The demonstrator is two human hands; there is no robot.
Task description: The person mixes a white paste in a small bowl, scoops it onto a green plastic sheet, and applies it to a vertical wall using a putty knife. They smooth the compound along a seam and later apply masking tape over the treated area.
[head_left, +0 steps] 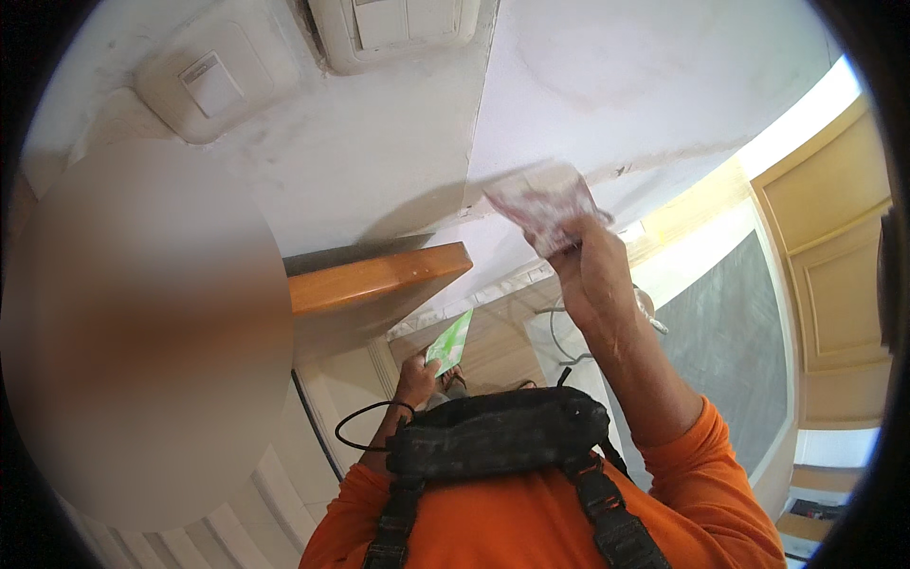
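Note:
My right hand (592, 270) is raised near the pale wall (569, 85), gripping a thin, creased sheet (550, 204). The sheet is whitish with reddish-brown patches; whether it is cloth or paper I cannot tell. Its upper edge lies close to the wall, and I cannot tell if it touches. Lower down, my left hand (414, 381) pinches a flat green-and-white sheet (450, 343) between thumb and fingers, below the end of a brown wooden board (398, 270).
Two white switch plates, one at the upper left (213, 81) and another at the top (403, 28), sit on the wall. Wooden cabinet doors (839, 284) and a dark grey panel (735, 351) stand at right. A black pouch (498, 431) covers my chest. Blur hides the left side.

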